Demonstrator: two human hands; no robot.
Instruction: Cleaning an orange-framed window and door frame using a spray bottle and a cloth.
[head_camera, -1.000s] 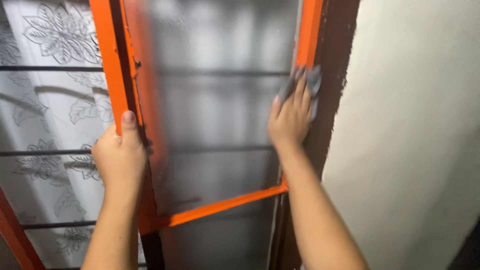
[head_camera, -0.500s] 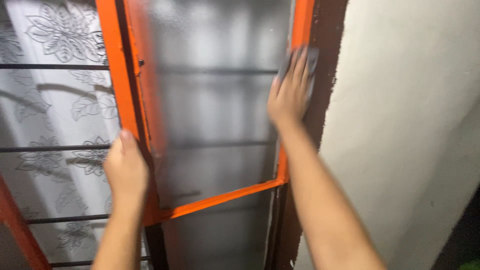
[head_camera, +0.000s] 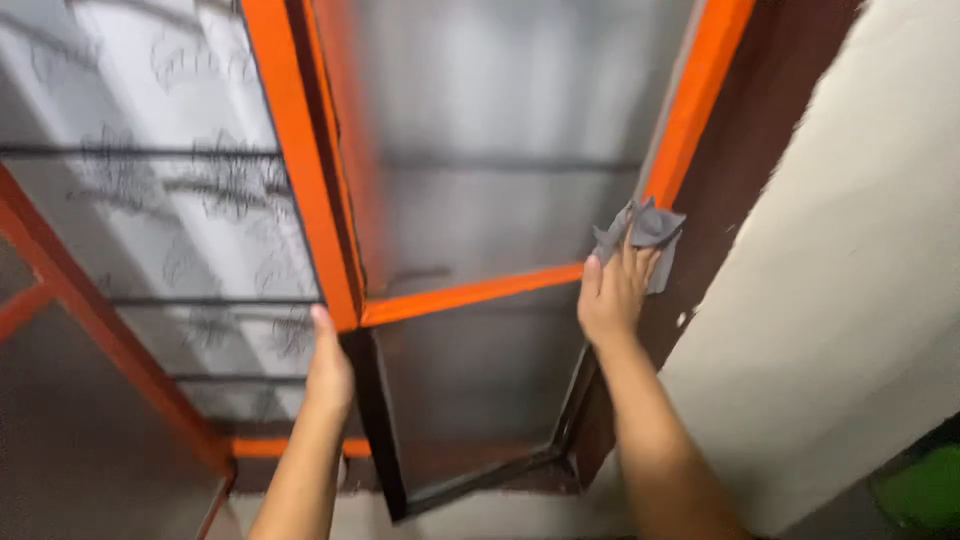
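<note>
Motion blurs the lace curtain (head_camera: 150, 180) behind the glass. The grey cloth (head_camera: 645, 232) is half hidden under the right hand (head_camera: 612, 295), which presses it flat against the orange window frame (head_camera: 690, 110) (lower right corner). The left hand (head_camera: 328, 370) grips the frame's left upright, well apart.

An orange window frame (head_camera: 470, 292) was seen, set with frosted glass (head_camera: 500, 120) and fixed in a dark brown surround (head_camera: 740, 170) beside a pale wall (head_camera: 860, 260). A grey cloth (head_camera: 650, 235) was pressed against its right upright, near the crossbar.
</note>
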